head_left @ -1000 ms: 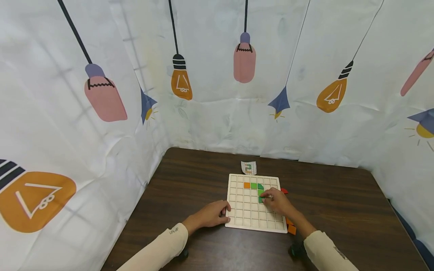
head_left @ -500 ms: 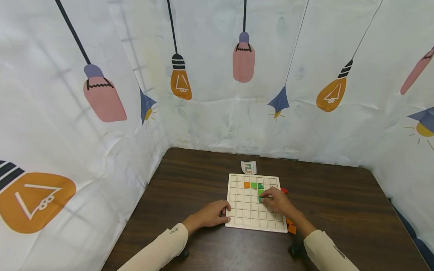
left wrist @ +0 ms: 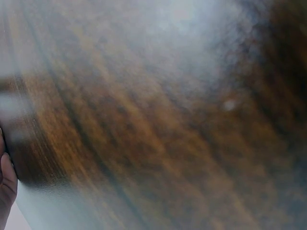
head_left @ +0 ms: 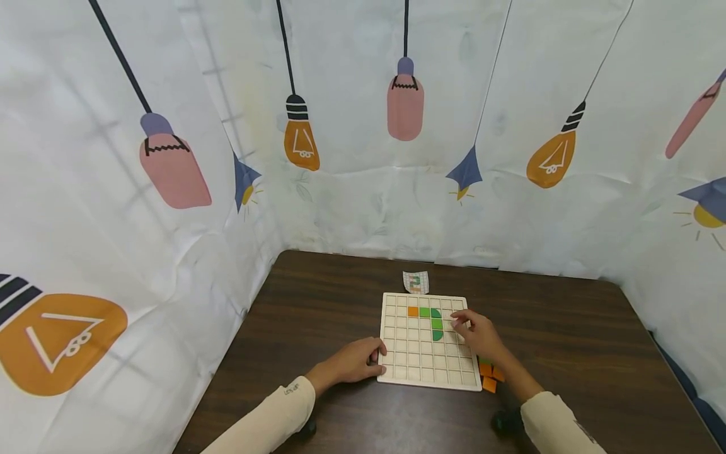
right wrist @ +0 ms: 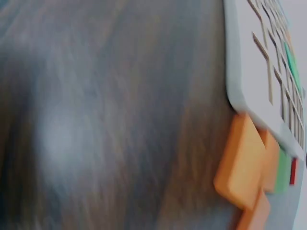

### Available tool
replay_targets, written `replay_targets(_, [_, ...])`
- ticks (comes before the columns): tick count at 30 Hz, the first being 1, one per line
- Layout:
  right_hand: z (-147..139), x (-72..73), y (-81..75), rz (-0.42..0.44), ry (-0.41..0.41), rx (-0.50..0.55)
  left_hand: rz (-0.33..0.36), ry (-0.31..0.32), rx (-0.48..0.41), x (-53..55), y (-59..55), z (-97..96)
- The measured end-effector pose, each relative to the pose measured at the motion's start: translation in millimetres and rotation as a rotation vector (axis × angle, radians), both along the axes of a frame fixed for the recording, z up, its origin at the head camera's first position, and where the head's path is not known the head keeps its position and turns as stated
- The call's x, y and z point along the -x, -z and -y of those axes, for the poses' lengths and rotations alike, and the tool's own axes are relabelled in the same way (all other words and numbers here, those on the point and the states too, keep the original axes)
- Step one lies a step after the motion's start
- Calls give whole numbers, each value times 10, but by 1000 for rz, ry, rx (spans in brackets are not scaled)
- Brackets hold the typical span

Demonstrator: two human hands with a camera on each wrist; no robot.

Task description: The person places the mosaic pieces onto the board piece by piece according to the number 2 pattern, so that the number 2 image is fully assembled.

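Note:
A pale wooden grid board point(head_left: 411, 362) lies on the table. My left hand point(head_left: 354, 360) holds its left edge, thumb and fingertips at the rim; the left wrist view catches only a bit of that hand point(left wrist: 6, 179). Over the board's right side is my right hand point(head_left: 479, 334), its fingers loosely bent and nothing visible between them. Set in the grid are an orange square tile point(head_left: 413, 311), a light green square tile point(head_left: 425, 312), a dark green rounded tile point(head_left: 435, 313), another light green tile point(head_left: 437, 323) and a lower dark green rounded tile point(head_left: 437, 335).
Several loose orange tiles point(head_left: 489, 384) lie against the board's lower right side. A green tile point(right wrist: 283, 171) and a red tile point(right wrist: 293, 171) lie beyond them in the right wrist view. Behind the board lies a small printed pattern card point(head_left: 416, 282). A patterned white curtain point(head_left: 351, 208) borders the dark table point(head_left: 317, 290).
My right hand has let go of the lower dark green rounded tile and moved right, so that tile now shows fully in the grid. The left hand has stayed at the board's edge.

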State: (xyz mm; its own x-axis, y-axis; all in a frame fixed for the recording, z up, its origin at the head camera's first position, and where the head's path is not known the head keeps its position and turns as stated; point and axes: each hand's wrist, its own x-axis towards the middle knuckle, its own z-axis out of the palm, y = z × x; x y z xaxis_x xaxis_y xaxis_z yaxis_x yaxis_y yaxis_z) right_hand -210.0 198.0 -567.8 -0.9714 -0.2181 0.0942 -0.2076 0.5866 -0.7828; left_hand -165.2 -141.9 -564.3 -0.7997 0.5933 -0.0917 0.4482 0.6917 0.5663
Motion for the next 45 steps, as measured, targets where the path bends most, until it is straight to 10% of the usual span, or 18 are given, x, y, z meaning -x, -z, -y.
replay_targets(20, [-698, -135, 135, 42, -43, -142, -1, -3, 5, -4, -2, -3])
replay_targets(45, [-861, -152, 75, 106, -82, -219, -3, -8, 2, 8, 16, -1])
